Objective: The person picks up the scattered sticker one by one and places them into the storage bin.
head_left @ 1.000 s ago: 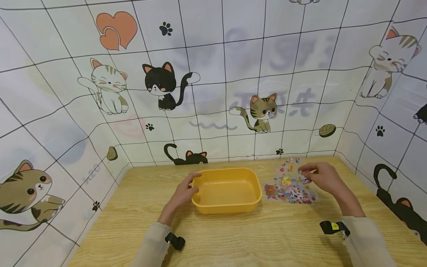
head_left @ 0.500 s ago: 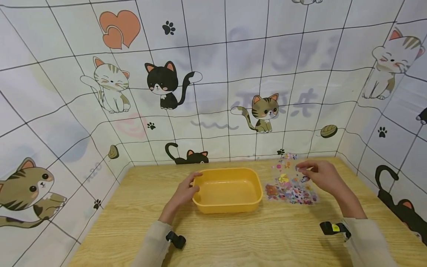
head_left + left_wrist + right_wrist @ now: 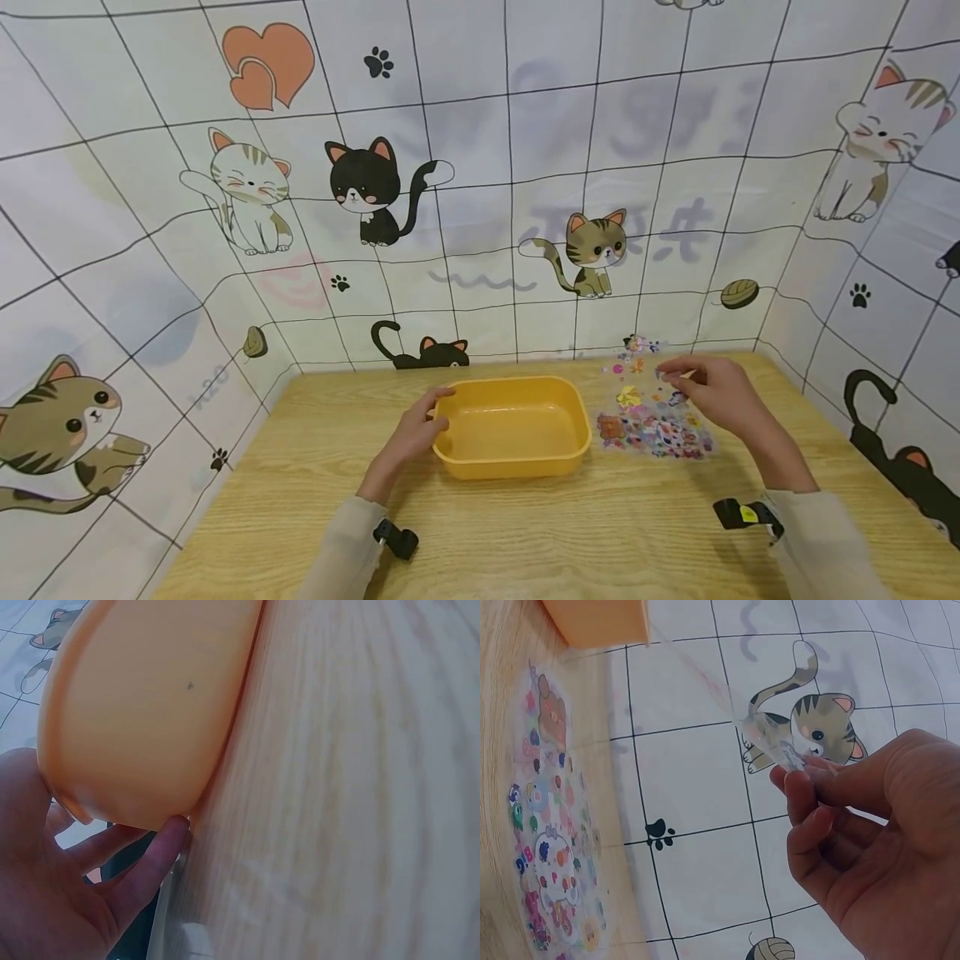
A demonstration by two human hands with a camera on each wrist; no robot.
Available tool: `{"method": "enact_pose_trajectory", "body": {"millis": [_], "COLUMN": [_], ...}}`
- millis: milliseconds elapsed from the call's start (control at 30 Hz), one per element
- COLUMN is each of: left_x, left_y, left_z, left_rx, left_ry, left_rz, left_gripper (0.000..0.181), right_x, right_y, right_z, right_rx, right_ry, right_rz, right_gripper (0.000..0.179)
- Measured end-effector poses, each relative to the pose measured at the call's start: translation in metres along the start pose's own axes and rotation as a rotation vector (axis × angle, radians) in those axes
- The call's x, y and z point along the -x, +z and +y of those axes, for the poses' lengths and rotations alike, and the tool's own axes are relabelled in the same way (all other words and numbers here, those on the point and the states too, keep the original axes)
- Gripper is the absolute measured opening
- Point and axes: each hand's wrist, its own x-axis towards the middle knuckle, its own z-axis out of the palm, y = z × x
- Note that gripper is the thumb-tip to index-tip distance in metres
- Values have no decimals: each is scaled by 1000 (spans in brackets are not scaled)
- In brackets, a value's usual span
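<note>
A yellow plastic tub sits on the table, with my left hand at its left end. That hand grips the end wall, fingers over the rim and thumb outside; the left wrist view shows the thumb low against the tub wall. To the right, my right hand pinches the edge of a clear sticker sheet between thumb and fingers. Seen nearly edge-on in the right wrist view, the held sheet is raised off the table. Below it lie more clear sticker sheets with colourful cartoon prints.
The wood-grain table ends at a white wall covering printed with cats and grid lines, which also rises at both sides. Black wrist cameras are strapped over both sleeves.
My right hand has moved slightly left and up, carrying the sticker sheet toward the tub. The left hand keeps its grip on the tub, which stays in place.
</note>
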Motion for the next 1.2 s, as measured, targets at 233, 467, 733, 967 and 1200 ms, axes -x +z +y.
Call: {"method": "enact_pose_trajectory", "body": {"millis": [233, 467, 733, 967, 1200], "left_x": [0, 1, 2, 3, 1], "left_y": [0, 0, 0, 0, -1], "left_z": [0, 1, 0, 1, 0], "left_rx": [-1, 10, 17, 16, -2], "left_ry": [4, 3, 1, -3, 5], "left_rz": [-8, -3, 2, 4, 4], "left_gripper": [52, 53, 53, 53, 53], "right_x": [1, 1, -3, -11, -18], "right_y": [0, 1, 6, 11, 14], "right_z": [-7, -16, -25, -38, -53], "right_rx": [14, 30, 0, 5, -27], "right_ry": [12, -29, -27, -26, -26], "right_rz": [-2, 35, 22, 14, -8], "right_gripper": [26, 24, 25, 24, 26]}}
